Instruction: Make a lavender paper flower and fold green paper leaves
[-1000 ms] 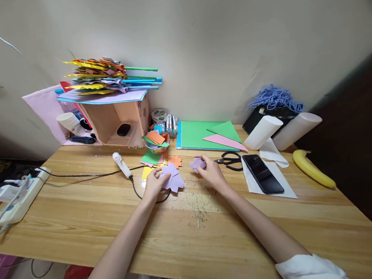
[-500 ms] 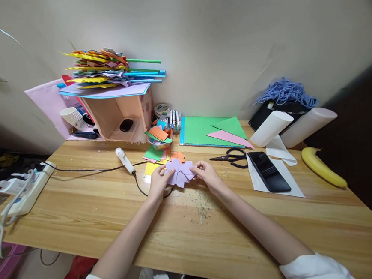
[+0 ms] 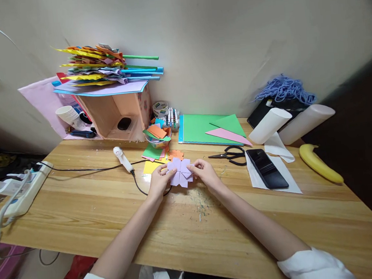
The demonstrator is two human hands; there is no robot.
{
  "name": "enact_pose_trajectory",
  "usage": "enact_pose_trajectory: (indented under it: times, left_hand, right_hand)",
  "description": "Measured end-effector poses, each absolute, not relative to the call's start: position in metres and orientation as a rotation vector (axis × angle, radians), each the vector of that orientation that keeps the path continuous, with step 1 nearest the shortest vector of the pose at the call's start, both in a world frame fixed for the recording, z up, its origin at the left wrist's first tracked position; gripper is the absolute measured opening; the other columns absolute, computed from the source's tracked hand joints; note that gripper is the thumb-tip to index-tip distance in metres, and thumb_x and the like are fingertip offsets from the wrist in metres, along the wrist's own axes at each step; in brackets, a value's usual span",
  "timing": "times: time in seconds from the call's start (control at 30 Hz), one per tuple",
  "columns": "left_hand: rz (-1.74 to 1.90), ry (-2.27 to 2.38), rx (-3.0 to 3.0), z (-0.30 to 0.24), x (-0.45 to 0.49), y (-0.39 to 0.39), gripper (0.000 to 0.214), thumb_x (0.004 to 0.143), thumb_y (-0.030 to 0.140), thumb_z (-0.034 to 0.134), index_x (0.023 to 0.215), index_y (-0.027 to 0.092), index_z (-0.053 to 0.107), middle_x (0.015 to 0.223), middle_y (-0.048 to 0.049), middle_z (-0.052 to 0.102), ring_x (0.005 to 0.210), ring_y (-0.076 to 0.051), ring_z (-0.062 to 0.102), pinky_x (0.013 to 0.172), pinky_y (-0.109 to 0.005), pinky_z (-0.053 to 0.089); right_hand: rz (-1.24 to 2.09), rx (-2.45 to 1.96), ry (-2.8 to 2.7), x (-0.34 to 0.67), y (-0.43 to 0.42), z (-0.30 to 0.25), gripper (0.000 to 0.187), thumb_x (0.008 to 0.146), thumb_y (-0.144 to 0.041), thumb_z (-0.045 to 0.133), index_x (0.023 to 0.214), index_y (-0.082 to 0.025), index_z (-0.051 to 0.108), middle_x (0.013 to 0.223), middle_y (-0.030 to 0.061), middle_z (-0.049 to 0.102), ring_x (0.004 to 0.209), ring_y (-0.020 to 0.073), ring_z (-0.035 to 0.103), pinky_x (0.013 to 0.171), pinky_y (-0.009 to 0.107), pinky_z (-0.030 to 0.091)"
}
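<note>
A light purple paper flower (image 3: 180,174) with creased, notched petals is held just above the table between both hands. My left hand (image 3: 159,178) pinches its left edge between thumb and fingers. On the opposite edge, my right hand (image 3: 204,172) grips it in the same way. Behind the flower lies an orange paper cutout (image 3: 176,155), with a yellow sheet (image 3: 149,167) and a green piece (image 3: 152,152) to its left. A white glue gun (image 3: 123,159) rests left of my left hand, its black cord running under the flower. Black-handled scissors (image 3: 230,155) lie beyond my right hand.
On the wooden table (image 3: 115,222), a pink box (image 3: 113,115) bears stacked paper flowers (image 3: 93,65). A bowl of paper scraps (image 3: 157,138) and green sheets (image 3: 198,130) stand behind. To the right are a phone (image 3: 267,168) and a banana (image 3: 319,164); a power strip (image 3: 25,191) sits left.
The purple flower now lies flatter and more spread toward the camera, its petals showing more evenly. Both hands keep their pinch on it. The whole view has shifted slightly.
</note>
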State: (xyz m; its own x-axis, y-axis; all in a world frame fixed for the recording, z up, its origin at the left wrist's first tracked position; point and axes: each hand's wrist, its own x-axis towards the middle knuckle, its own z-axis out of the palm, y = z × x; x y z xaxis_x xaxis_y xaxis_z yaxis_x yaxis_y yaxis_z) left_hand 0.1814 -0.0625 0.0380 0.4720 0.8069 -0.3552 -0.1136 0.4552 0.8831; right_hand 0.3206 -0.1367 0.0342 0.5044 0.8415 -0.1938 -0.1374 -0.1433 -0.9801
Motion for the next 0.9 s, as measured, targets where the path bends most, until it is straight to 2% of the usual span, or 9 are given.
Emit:
enact_pose_trajectory:
  times: [0.13, 0.37, 0.53, 0.9]
  left_hand:
    - [0.669, 0.88, 0.904, 0.0375, 0.1811, -0.0625, 0.05, 0.049, 0.025, 0.08, 0.088, 0.012, 0.053, 0.078, -0.0089, 0.069, 0.065, -0.016, 0.065, 0.062, -0.026, 0.05]
    - [0.632, 0.918, 0.935, 0.0396, 0.1804, -0.0594, 0.051, 0.047, 0.024, 0.081, 0.087, 0.013, 0.052, 0.071, -0.0066, 0.069, 0.06, -0.014, 0.064, 0.061, -0.025, 0.049]
    - [0.625, 0.936, 0.942, 0.0413, 0.1799, -0.059, 0.051, 0.046, 0.025, 0.081, 0.087, 0.013, 0.053, 0.069, -0.0054, 0.068, 0.059, -0.015, 0.063, 0.061, -0.026, 0.05]
    - [0.62, 0.922, 0.959, 0.0392, 0.1793, -0.058, 0.05, 0.048, 0.024, 0.08, 0.089, 0.014, 0.053, 0.073, -0.006, 0.069, 0.058, -0.015, 0.063, 0.055, -0.023, 0.049]
  right_hand:
    - [0.985, -1.48, -0.611, 0.3207, -0.1372, 0.0367, 0.035, 0.057, -0.042, 0.07, 0.059, -0.017, 0.046, 0.045, -0.0066, 0.048, 0.037, 0.0057, 0.04, 0.037, 0.018, 0.026]
    - [0.927, -1.467, -0.633, 0.3213, -0.1381, 0.037, 0.035, 0.057, -0.043, 0.07, 0.058, -0.017, 0.048, 0.047, -0.0052, 0.049, 0.041, 0.0059, 0.039, 0.04, 0.019, 0.025]
    - [0.966, -1.474, -0.65, 0.3228, -0.1382, 0.0359, 0.038, 0.054, -0.044, 0.072, 0.058, -0.018, 0.045, 0.043, -0.0082, 0.042, 0.039, 0.0053, 0.034, 0.04, 0.02, 0.022]
    - [0.967, -1.48, -0.774, 0.3283, -0.1371, 0.0303, 0.036, 0.056, -0.043, 0.071, 0.059, -0.017, 0.046, 0.051, -0.0049, 0.049, 0.047, 0.0073, 0.043, 0.045, 0.02, 0.028]
